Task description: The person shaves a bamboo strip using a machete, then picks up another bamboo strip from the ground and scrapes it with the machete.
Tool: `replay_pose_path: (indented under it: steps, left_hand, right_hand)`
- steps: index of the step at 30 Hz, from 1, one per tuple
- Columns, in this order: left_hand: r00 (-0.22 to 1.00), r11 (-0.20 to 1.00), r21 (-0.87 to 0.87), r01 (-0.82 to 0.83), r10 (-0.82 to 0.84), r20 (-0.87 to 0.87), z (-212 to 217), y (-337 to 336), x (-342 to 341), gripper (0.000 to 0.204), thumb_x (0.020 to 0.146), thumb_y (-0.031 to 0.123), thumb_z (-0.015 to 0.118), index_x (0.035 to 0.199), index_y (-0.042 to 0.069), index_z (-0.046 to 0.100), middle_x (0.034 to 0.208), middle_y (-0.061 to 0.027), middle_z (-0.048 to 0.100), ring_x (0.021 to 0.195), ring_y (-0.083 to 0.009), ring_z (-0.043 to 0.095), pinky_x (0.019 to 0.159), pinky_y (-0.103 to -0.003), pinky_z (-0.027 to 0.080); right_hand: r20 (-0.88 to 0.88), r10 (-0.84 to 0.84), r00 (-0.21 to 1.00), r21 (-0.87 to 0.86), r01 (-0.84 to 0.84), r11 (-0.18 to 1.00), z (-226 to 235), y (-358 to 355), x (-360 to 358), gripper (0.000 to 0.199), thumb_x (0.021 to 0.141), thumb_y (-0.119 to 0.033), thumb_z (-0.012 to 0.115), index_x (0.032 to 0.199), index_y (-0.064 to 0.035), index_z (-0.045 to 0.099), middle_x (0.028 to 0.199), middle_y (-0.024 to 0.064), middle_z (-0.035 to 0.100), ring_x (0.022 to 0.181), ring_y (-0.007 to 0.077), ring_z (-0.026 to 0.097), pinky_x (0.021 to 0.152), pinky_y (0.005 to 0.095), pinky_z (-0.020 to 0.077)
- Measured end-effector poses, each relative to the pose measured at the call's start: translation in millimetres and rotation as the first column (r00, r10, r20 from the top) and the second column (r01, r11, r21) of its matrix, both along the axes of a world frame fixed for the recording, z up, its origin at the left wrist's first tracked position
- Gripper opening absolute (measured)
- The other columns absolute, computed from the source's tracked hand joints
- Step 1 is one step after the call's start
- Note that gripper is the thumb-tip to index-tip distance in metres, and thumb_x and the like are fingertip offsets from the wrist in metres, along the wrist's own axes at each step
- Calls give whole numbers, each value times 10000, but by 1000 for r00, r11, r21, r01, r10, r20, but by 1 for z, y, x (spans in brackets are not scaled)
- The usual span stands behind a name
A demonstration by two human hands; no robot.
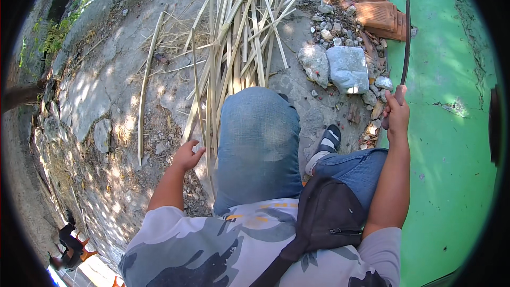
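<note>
On the grey ground (pixel 125 64) we saw a loose pile of pale strips (pixel 237 37) before the knee (pixel 258 127). The long knife (pixel 407 37) pointed forward, its handle (pixel 401 93) in the closed fingers of the right hand (pixel 396 110). Beside the strips was the left hand (pixel 187 156), fingers half bent; whether they held one, we could not tell.

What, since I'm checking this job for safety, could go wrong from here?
The long knife held out in the right hand could slip and cut the bare left hand or the bent right leg. The loose, crisscrossed pale strips might shift or splinter if handled.
</note>
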State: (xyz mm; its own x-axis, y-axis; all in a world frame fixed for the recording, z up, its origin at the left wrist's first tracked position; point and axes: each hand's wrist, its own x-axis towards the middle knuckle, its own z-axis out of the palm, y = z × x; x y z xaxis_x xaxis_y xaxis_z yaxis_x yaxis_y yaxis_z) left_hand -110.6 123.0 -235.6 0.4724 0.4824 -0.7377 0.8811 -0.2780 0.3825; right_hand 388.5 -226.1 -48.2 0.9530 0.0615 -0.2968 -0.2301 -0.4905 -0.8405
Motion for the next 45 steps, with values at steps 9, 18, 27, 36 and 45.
replay_pose_path:
  steps: [9, 18, 27, 36, 45]
  left_hand:
    - [972, 851, 481, -210, 236, 6, -150, 43, -37, 533, 927, 266, 625, 1362, -26, 530, 1342, -256, 548, 1276, -443, 528, 1110, -489, 412]
    - [948, 955, 267, -126, 195, -251, -147, 47, 9, 379, 889, 266, 637, 1166, 13, 690, 1204, -255, 664, 1130, -399, 652, 1002, -479, 512]
    - [893, 837, -373, -400, 448, 48, -117, 15, -5, 312, 981, 314, 624, 1095, 35, 705, 1031, -106, 722, 976, -245, 656, 899, -404, 507]
    - [970, 890, 393, -233, 183, 161, -45, 19, -21, 346, 997, 354, 587, 1025, 18, 663, 973, -266, 695, 957, -477, 654, 819, -522, 504]
    - [973, 755, 620, -214, 224, 63, 76, -20, -89, 384, 1024, 403, 535, 986, 34, 636, 965, -261, 683, 924, -484, 643, 794, -556, 493]
  right_hand:
    - [-15, 48, 999, 22, -48, 999, -9, -5, 1, 290, 927, -286, 745, 834, -140, 512, 645, -39, 454, 534, 75, 440, 515, 252, 370]
    - [-26, 20, 999, -43, -21, 999, -8, -6, -4, 309, 926, -307, 745, 819, -146, 504, 646, -37, 469, 537, 73, 454, 511, 248, 375]
    - [-4, 68, 998, 2, -68, 998, -10, 2, 0, 295, 906, -305, 771, 846, -116, 552, 641, -31, 494, 534, 80, 481, 516, 269, 400]
    - [31, 94, 995, 50, -95, 994, 12, 6, -10, 330, 906, -362, 758, 859, -105, 556, 621, -38, 465, 512, 74, 455, 504, 262, 394]
    - [347, 235, 908, -154, -192, 969, 4, -8, 2, 352, 912, -310, 753, 1040, 10, 681, 748, 15, 606, 665, 141, 591, 609, 311, 472]
